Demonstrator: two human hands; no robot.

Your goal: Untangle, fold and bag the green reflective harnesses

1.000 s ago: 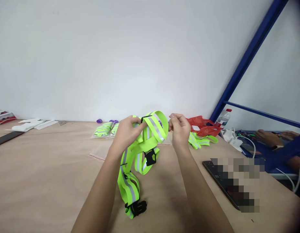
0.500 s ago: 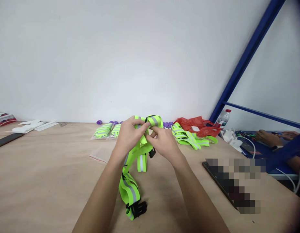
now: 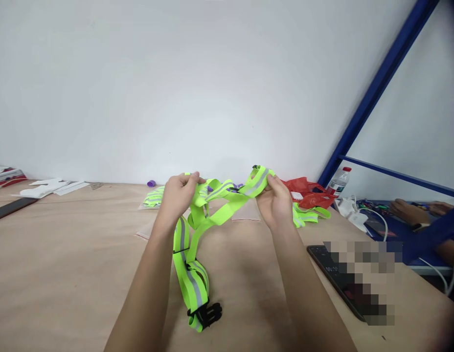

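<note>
A neon yellow-green reflective strap harness (image 3: 227,210) with grey stripes is stretched between my two hands above the table. My left hand (image 3: 179,195) pinches one part of it with thumb and fingers. On the other side, my right hand (image 3: 276,200) grips a wide looped band, thumb on top. The lower straps hang down from my left hand to the table, where a black plastic buckle (image 3: 211,314) lies at their end. Behind my left hand sits a bagged bundle of similar straps (image 3: 152,197). More loose green straps (image 3: 310,213) lie beyond my right hand, partly hidden by it.
A phone (image 3: 335,281), partly pixelated, lies at right. Behind it are a red plastic bag (image 3: 309,191) and a bottle (image 3: 338,183). White papers (image 3: 47,188) and a dark strip (image 3: 10,209) are at left. Another person's hands (image 3: 410,212) show beyond the blue frame (image 3: 377,93).
My hands have moved apart, left hand to the left and right hand to the right, spreading the harness that was bunched between them. The lower buckle stays on the table.
</note>
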